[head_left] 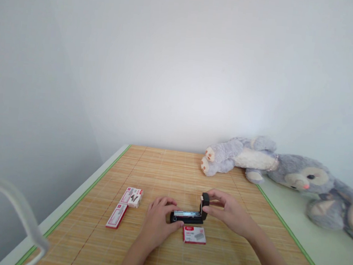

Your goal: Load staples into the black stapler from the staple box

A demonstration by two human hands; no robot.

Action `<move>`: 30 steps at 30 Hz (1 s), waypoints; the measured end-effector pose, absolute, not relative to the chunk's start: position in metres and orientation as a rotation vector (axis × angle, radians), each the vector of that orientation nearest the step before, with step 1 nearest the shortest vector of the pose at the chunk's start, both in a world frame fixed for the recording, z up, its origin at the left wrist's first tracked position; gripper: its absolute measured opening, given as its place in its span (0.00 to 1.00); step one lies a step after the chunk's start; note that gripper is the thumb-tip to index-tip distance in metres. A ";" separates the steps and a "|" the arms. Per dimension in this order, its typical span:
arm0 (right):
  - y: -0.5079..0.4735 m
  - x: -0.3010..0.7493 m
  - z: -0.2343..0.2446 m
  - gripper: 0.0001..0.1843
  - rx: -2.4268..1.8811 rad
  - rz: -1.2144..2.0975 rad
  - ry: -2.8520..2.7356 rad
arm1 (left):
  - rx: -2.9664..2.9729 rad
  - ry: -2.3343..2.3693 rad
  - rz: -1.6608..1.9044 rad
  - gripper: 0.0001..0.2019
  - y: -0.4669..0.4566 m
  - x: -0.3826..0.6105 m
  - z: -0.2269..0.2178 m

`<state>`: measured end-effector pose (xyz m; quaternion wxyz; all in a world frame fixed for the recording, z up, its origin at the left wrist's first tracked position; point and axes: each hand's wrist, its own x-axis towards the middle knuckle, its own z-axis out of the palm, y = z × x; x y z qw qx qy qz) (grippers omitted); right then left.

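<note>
**Inspector:** Item in hand?

**Clerk:** A black stapler. It lies on the bamboo mat, near the mat's front edge and about midway across. It is hinged open: the base lies flat with its metal channel showing, and the top arm stands upright at the right end.

**Inspector:** Hands?

**Clerk:** The left hand grips the left end of the base, with fingers curled over the top and the thumb on the near side. The right hand pinches the raised arm between the thumb and bent fingers. Both are closed on the stapler.

**Inspector:** Nearest objects?

**Clerk:** A red and white staple box lies flat just in front of the stapler, between the two wrists and touching neither hand. I cannot tell from this view whether it meets the stapler's base.

**Inspector:** Further out?

**Clerk:** To the left, a pair of boxes in the same colours sit together. One more flat box lies just in front of them. All are apart from the left hand.

**Inspector:** Surroundings?

**Clerk:** The mat has a green border and covers most of a pale table. A grey plush toy lies on its side at the far right, partly on the mat and against the white wall. A blurred white strip crosses the lower left corner; I cannot tell what it is.
</note>
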<state>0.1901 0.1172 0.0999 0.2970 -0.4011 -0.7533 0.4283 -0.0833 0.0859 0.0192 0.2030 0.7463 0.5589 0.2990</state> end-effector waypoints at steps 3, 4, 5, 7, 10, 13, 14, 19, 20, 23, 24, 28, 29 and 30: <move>0.118 0.159 0.093 0.13 -1.036 1.095 -2.039 | 2.091 1.552 0.832 0.16 0.087 -0.084 0.019; 0.118 0.150 0.091 0.13 -1.045 1.078 -2.069 | 2.097 1.546 0.831 0.16 0.087 -0.084 0.019; 0.118 0.142 0.089 0.12 -1.064 1.053 -2.112 | 2.103 1.540 0.831 0.16 0.087 -0.084 0.018; 0.117 0.130 0.086 0.11 -1.120 0.964 -2.211 | 2.110 1.538 0.834 0.16 0.087 -0.085 0.018; 0.116 0.122 0.082 0.11 -1.177 0.838 -2.325 | 2.109 1.553 0.834 0.16 0.087 -0.084 0.018; 0.117 0.122 0.079 0.11 -1.186 0.852 -2.331 | 2.119 1.562 0.818 0.16 0.086 -0.084 0.019; 0.117 0.122 0.077 0.11 -1.179 0.872 -2.319 | 2.122 1.566 0.817 0.16 0.086 -0.084 0.019; 0.122 0.133 0.066 0.12 -1.158 0.959 -2.232 | 2.131 1.566 0.836 0.19 0.084 -0.081 0.022; 0.123 0.138 0.063 0.13 -1.166 0.962 -2.208 | 2.128 1.567 0.853 0.20 0.083 -0.081 0.022; 0.126 0.157 0.054 0.15 -1.258 0.888 -2.118 | 2.100 1.555 0.919 0.24 0.080 -0.081 0.024; 0.127 0.164 0.052 0.16 -1.307 0.850 -2.081 | 2.098 1.519 0.925 0.24 0.078 -0.080 0.025; 0.121 0.189 0.044 0.24 -1.436 0.854 -1.883 | 2.143 1.215 0.832 0.30 0.069 -0.072 0.033; 0.119 0.193 0.042 0.26 -1.436 0.892 -1.838 | 2.159 1.145 0.798 0.33 0.066 -0.067 0.036; 0.117 0.196 0.041 0.28 -1.430 0.926 -1.797 | 2.177 1.083 0.765 0.36 0.064 -0.061 0.039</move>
